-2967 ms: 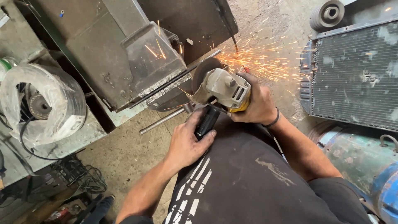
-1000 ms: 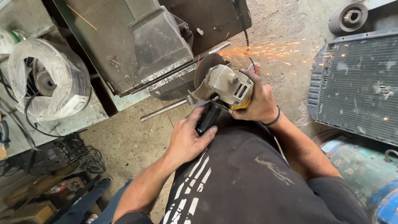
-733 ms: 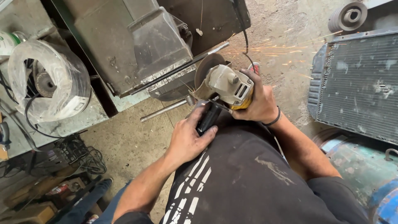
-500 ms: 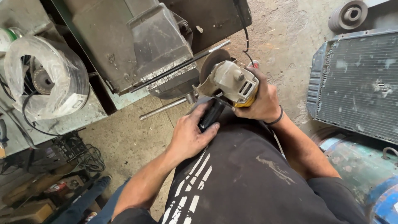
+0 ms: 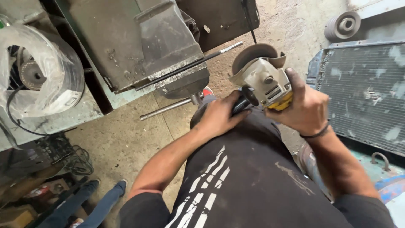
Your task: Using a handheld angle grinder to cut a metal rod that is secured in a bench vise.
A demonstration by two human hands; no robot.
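Note:
An angle grinder with a grey head, a yellow body and a dark disc sits in both my hands, lifted clear of the work. My left hand grips its black side handle. My right hand is wrapped around the yellow body, thumb up over the head. To the left a grey bench vise clamps a thin dark metal rod that sticks out toward the grinder. The disc is a short way to the right of the rod's tip. No sparks show.
A finned radiator leans at the right, with a grooved pulley above it. A coil wrapped in clear plastic lies on the bench at the left. Another person's legs stand at the lower left. The vise handle bar juts out low.
The grinder has come off the rod and moved right and toward me. The sparks seen earlier have stopped. Both hands keep their grip.

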